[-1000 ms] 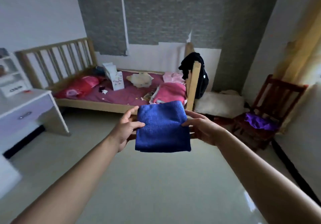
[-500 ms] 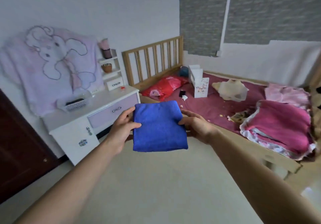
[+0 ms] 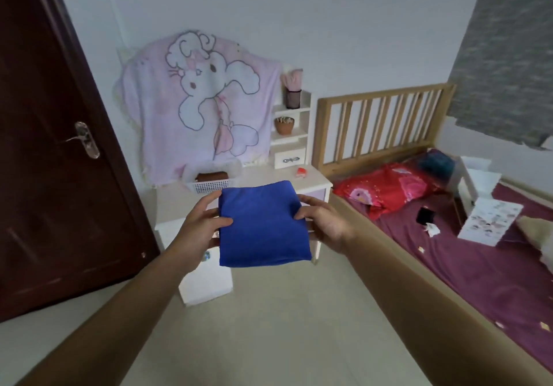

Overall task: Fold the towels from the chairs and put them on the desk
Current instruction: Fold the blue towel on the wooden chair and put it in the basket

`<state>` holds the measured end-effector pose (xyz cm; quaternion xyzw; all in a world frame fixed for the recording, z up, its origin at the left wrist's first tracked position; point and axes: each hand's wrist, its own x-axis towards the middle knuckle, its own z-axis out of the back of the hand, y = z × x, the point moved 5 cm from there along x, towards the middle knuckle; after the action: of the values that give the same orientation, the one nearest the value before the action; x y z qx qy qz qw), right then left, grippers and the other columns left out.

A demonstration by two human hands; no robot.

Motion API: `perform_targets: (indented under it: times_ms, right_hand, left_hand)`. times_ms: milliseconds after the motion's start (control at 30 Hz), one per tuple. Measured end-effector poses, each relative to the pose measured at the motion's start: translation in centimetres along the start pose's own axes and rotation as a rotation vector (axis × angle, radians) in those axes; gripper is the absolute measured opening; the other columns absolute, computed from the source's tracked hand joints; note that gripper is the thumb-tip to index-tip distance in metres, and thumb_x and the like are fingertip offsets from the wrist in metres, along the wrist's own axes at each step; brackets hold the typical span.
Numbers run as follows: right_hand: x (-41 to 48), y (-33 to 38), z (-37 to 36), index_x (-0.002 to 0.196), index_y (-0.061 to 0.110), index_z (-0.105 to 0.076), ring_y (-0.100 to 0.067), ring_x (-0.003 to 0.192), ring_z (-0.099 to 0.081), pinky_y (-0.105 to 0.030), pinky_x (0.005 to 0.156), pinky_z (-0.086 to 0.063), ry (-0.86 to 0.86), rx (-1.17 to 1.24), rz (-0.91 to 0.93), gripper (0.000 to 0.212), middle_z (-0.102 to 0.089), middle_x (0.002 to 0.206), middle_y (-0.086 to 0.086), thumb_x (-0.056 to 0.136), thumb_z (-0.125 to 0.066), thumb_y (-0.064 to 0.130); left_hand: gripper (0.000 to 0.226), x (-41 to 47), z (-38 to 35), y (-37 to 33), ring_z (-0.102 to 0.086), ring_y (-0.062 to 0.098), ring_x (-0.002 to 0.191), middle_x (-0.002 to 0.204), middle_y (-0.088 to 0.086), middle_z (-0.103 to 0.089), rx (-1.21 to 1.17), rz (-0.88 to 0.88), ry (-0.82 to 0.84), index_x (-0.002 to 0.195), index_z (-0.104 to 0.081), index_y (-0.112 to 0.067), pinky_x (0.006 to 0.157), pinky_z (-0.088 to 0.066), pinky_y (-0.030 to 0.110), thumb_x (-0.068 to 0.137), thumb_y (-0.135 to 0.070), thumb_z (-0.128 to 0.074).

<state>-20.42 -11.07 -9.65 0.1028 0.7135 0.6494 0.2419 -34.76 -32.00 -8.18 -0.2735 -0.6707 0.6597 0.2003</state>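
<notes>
A folded blue towel (image 3: 263, 224) is held out in front of me at chest height, flat and squared. My left hand (image 3: 200, 227) grips its left edge, thumb on top. My right hand (image 3: 321, 222) grips its right edge the same way. Straight behind the towel stands the white desk (image 3: 179, 203) with a small shelf unit on its right end; the towel hides part of the desk top. No chair is in view.
A white basket (image 3: 211, 180) with something brown in it sits on the desk, and a small red item (image 3: 301, 171) lies near the shelf. A dark door (image 3: 54, 158) is at left. A wooden bed (image 3: 419, 206) runs along the right. Pale floor lies below.
My view has swung left from the bed and chair to the desk and door. The towel stays held between both hands and the desk is now directly ahead and closer.
</notes>
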Motion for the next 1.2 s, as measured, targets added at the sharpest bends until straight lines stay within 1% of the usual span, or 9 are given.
perform_targets:
  times_ms: [67, 167, 267, 400, 600, 767, 867, 1000, 1200]
  right_hand:
    - [5.8, 1.7, -0.3, 0.13, 0.029, -0.06, -0.032, 0.104, -0.07, -0.05, 0.093, -0.057, 0.011, -0.029, -0.011, 0.057, -0.075, 0.113, -0.002, 0.078, -0.058, 0.007]
    - [13.2, 4.5, -0.4, 0.13, 0.03, -0.059, -0.029, 0.101, -0.072, -0.046, 0.087, -0.059, 0.021, -0.025, 0.008, 0.056, -0.075, 0.112, 0.001, 0.078, -0.059, 0.007]
    - [19.7, 6.2, -0.1, 0.129, 0.03, -0.059, -0.028, 0.098, -0.073, -0.043, 0.083, -0.06, 0.024, -0.004, -0.003, 0.054, -0.075, 0.111, 0.001, 0.081, -0.058, 0.005]
    - [29.4, 6.9, 0.4, 0.124, 0.031, -0.06, -0.03, 0.098, -0.072, -0.046, 0.089, -0.058, 0.064, 0.008, -0.016, 0.05, -0.076, 0.109, -0.001, 0.083, -0.057, 0.003]
    - [45.1, 7.3, -0.1, 0.128, 0.028, -0.058, -0.028, 0.095, -0.073, -0.045, 0.087, -0.059, 0.117, -0.012, -0.055, 0.052, -0.075, 0.112, -0.005, 0.08, -0.06, 0.008]
    - [56.4, 8.3, -2.9, 0.127, 0.022, -0.061, -0.03, 0.102, -0.07, -0.038, 0.078, -0.06, 0.199, -0.027, -0.108, 0.045, -0.07, 0.118, -0.006, 0.083, -0.058, 0.009]
    - [61.8, 7.7, -5.2, 0.125, 0.019, -0.061, -0.029, 0.104, -0.069, -0.039, 0.08, -0.061, 0.214, -0.033, -0.157, 0.04, -0.069, 0.12, -0.007, 0.087, -0.058, 0.008]
    - [70.1, 5.0, -9.4, 0.128, 0.021, -0.055, -0.029, 0.107, -0.067, -0.044, 0.087, -0.06, 0.217, -0.043, -0.248, 0.044, -0.066, 0.121, -0.006, 0.087, -0.06, 0.006]
    - [78.6, -0.7, -12.9, 0.141, 0.021, -0.045, -0.029, 0.109, -0.062, -0.038, 0.079, -0.058, 0.119, -0.042, -0.419, 0.061, -0.06, 0.126, -0.004, 0.084, -0.06, 0.003]
  left_hand:
    - [0.06, 5.5, 1.3, -0.9, -0.067, 0.024, 0.104, 0.121, -0.004, -0.067, 0.002, 0.007, -0.007, 0.125, -0.055, -0.044, 0.081, -0.055, 0.046, 0.085, 0.0, -0.062]
    - [0.058, 13.0, 2.6, -3.0, -0.065, 0.023, 0.106, 0.12, -0.002, -0.065, -0.014, -0.017, -0.015, 0.128, -0.055, -0.038, 0.072, -0.055, 0.038, 0.087, 0.004, -0.059]
    - [0.054, 19.6, 3.4, -3.9, -0.062, 0.024, 0.11, 0.124, -0.003, -0.062, 0.019, -0.026, -0.025, 0.125, -0.056, -0.037, 0.074, -0.056, 0.038, 0.088, 0.003, -0.059]
    - [0.052, 28.6, 4.8, -3.1, -0.06, 0.024, 0.11, 0.126, -0.002, -0.059, 0.061, -0.004, -0.057, 0.131, -0.05, -0.029, 0.075, -0.056, 0.037, 0.09, 0.002, -0.057]
    - [0.051, 42.9, 7.8, -1.9, -0.06, 0.028, 0.108, 0.126, 0.005, -0.057, 0.154, 0.092, -0.124, 0.13, -0.049, -0.023, 0.085, -0.057, 0.05, 0.087, 0.004, -0.055]
    - [0.052, 52.4, 12.1, -2.5, -0.062, 0.028, 0.106, 0.125, 0.006, -0.057, 0.143, 0.148, -0.179, 0.132, -0.047, -0.021, 0.075, -0.059, 0.043, 0.087, 0.002, -0.058]
    - [0.05, 56.7, 15.4, -1.3, -0.062, 0.028, 0.106, 0.126, 0.007, -0.057, 0.13, 0.196, -0.242, 0.13, -0.049, -0.022, 0.072, -0.058, 0.04, 0.086, 0.001, -0.058]
    - [0.048, 63.9, 20.8, 2.3, -0.061, 0.027, 0.105, 0.126, 0.006, -0.055, 0.149, 0.297, -0.297, 0.127, -0.05, -0.021, 0.074, -0.057, 0.04, 0.085, 0.002, -0.057]
    - [0.045, 72.7, 26.1, 8.8, -0.059, 0.023, 0.101, 0.12, 0.006, -0.055, 0.205, 0.391, -0.295, 0.122, -0.047, -0.013, 0.071, -0.053, 0.035, 0.082, 0.006, -0.055]
